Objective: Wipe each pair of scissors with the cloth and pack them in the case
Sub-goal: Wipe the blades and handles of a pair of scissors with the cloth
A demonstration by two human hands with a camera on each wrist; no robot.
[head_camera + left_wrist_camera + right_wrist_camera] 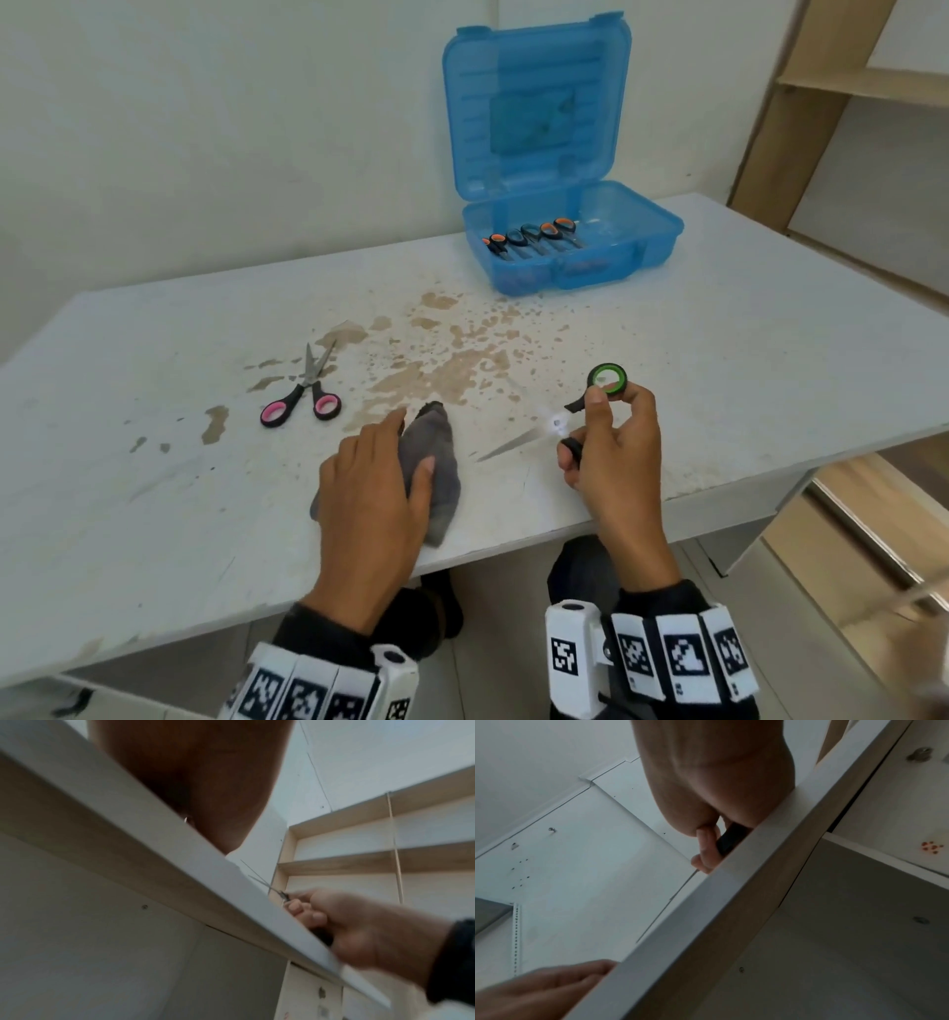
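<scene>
My right hand [611, 442] grips green-handled scissors [606, 379] by the handles, blades spread open and pointing left over the table. My left hand [375, 478] lies flat on a grey cloth [436, 457] near the front edge, thumb and fingers over it. Pink-handled scissors [303, 395] lie on the table to the left, blades slightly apart. The blue case [570, 252] stands open at the back with several orange-handled scissors [534, 237] inside. In the left wrist view the right hand [347, 923] holds thin blades [259, 880] above the table edge. The right wrist view shows fingers [708, 850] curled round a black handle [729, 841].
The white table [719, 360] carries brown stains [441, 360] in its middle. Wooden shelving [847, 103] stands to the right. The front table edge [513, 545] runs just below both hands.
</scene>
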